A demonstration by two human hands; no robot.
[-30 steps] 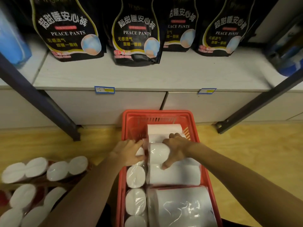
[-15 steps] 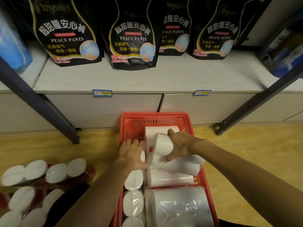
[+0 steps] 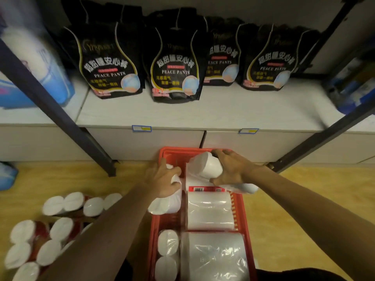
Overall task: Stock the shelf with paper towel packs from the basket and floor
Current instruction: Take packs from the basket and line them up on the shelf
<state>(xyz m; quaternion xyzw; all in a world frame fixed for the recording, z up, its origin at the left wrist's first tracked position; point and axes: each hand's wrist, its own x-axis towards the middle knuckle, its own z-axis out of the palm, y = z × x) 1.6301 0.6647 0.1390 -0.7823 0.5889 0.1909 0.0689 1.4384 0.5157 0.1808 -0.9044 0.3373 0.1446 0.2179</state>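
A yellow floor (image 3: pixel 304 199) runs under a low grey shelf (image 3: pixel 223 110), where four black bags (image 3: pixel 174 65) stand along the far part and the near strip lies bare. The red basket (image 3: pixel 246 224) sits on the floor just in front of the shelf, between my arms.

My right hand (image 3: pixel 233 169) grasps a pack (image 3: pixel 205 169) at the basket's far end, fingers over the top and thumb below, its round end tilted up toward me. My left hand (image 3: pixel 162 179) is curled around a second pack (image 3: pixel 168 201) on the basket's left side. More packs (image 3: pixel 209 209) lie in the basket nearer me, and others (image 3: pixel 60 224) lie on the floor to the left.

What could go wrong: the film looks slick, and I judge my right grip sits near one end, so the pack may slip or swing and catch the basket's far rim. Carrying two at once, I could knock a black bag over when setting them down, since the bare strip is narrow.

Against half a second ago, the right pack has come up higher and further toward the basket's far rim, uncovering a red barcode label (image 3: pixel 198 189) below it. My left hand has closed on its pack and lifted it, where earlier it only lay on top.
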